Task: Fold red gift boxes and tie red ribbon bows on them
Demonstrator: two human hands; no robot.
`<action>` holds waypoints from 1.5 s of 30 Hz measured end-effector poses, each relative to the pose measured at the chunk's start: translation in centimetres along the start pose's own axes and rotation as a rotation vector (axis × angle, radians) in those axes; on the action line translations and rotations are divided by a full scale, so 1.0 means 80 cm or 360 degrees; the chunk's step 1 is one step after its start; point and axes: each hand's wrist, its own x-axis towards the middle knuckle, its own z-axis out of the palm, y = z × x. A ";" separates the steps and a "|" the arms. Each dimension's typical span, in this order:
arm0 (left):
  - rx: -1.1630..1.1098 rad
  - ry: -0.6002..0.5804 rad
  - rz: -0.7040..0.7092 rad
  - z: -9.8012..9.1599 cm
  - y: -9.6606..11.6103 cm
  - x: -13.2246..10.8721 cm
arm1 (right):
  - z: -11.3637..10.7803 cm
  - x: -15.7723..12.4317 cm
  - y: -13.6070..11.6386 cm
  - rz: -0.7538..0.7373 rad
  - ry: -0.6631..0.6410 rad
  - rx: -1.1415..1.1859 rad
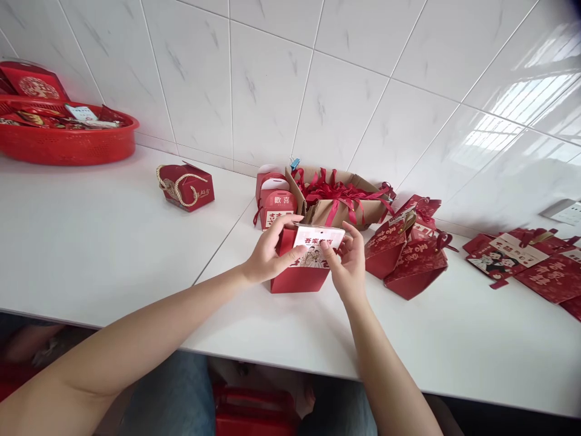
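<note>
Right in front of me a red gift box [299,281] stands upright on the white table. Its upper front carries a white printed flap [313,242] with red characters and a drawn couple. My left hand [273,251] grips the box's upper left side, thumb on the flap's face and fingers behind the top edge. At the upper right, my right hand [348,260] holds the flap likewise, thumb in front and fingers curled behind. The fingers behind the top are partly hidden. Just behind the box sits a small red box [278,203] with a rounded handle top.
An open cardboard box [327,213] of red ribbons stands against the tiled wall. Red gift boxes [415,266] lean together at the right, with flat red packages [544,275] beyond. A rope-handled red box [188,188] lies left. A red basket [104,142] stands far left.
</note>
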 end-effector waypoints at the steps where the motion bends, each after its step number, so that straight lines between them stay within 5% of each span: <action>1: 0.0061 0.0018 0.0004 0.000 0.001 0.000 | -0.001 0.000 0.000 -0.0013 0.0013 -0.0012; 20: 0.0518 0.0181 0.0179 -0.001 -0.004 0.006 | -0.005 0.001 0.002 -0.0014 0.0100 -0.0140; 27: 0.0199 0.0025 -0.0035 0.004 -0.006 -0.002 | -0.005 -0.002 0.000 0.0131 -0.0173 -0.0002; 45: -0.0107 0.0034 -0.0105 0.007 -0.009 -0.005 | -0.002 -0.005 -0.002 0.0089 -0.0209 -0.0055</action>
